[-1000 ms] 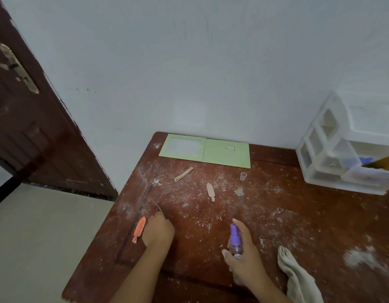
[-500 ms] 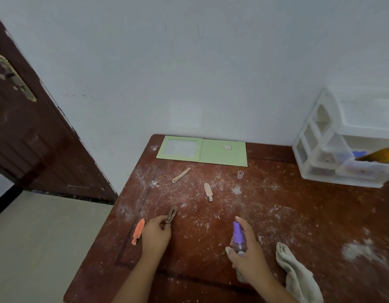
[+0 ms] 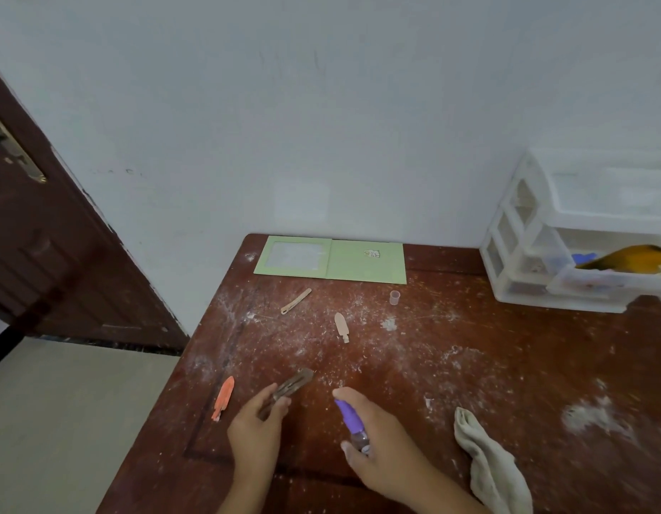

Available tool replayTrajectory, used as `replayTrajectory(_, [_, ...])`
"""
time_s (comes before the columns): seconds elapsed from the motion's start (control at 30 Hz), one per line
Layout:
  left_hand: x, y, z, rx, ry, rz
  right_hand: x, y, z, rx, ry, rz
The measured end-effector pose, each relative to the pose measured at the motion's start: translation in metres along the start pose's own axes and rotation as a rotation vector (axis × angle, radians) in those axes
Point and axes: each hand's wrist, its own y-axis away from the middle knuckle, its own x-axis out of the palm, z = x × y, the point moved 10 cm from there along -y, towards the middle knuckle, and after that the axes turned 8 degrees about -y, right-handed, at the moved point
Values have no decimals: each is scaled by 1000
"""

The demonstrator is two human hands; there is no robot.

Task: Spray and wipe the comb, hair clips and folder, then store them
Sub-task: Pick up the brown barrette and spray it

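Above the worktop (image 3: pixel 470 383), left hand (image 3: pixel 256 435) now pinches the lifted brown clip (image 3: pixel 290 388), right hand (image 3: pixel 377 445) gripping sprayer (image 3: pixel 351 421), ready to spray.

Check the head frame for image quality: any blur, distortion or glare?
Head view: dim, flat light, no hard shadows or glare; wide-angle bends the door and drawer unit at the edges; brown hair clip in the left hand slightly motion-blurred; spray bottle in the right hand fairly sharp.

Four hair clips (image 3: pixel 288 388) (image 3: pixel 223 398) (image 3: pixel 342 325) (image 3: pixel 296 301), one folder (image 3: pixel 330 259), one cloth (image 3: pixel 488 461)
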Motion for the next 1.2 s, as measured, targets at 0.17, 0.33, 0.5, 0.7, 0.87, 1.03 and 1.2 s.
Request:
replayTrajectory(0.17, [22, 21, 18, -114, 180, 159, 11, -4, 1, -7, 97, 19])
replayTrajectory(0.33, [35, 47, 24, -192, 292, 239, 22, 5, -7, 20, 173, 81])
replayTrajectory(0.5, [46, 66, 26, -238, 331, 297, 24, 16, -17, 57, 186, 52])
replayTrajectory(0.7, [53, 74, 22, -254, 340, 298, 22, 25, -30, 84, 194, 8])
replayTrajectory(0.87, [60, 79, 19, -262, 357, 328, 16, 27, -31, 90, 151, -20])
replayTrajectory(1.03, [59, 81, 13, -216, 331, 330, 15, 32, -27, 84, 263, 3])
replayTrajectory(1.2, [55, 83, 3, -134, 292, 340, 12, 30, -26, 84, 264, 13])
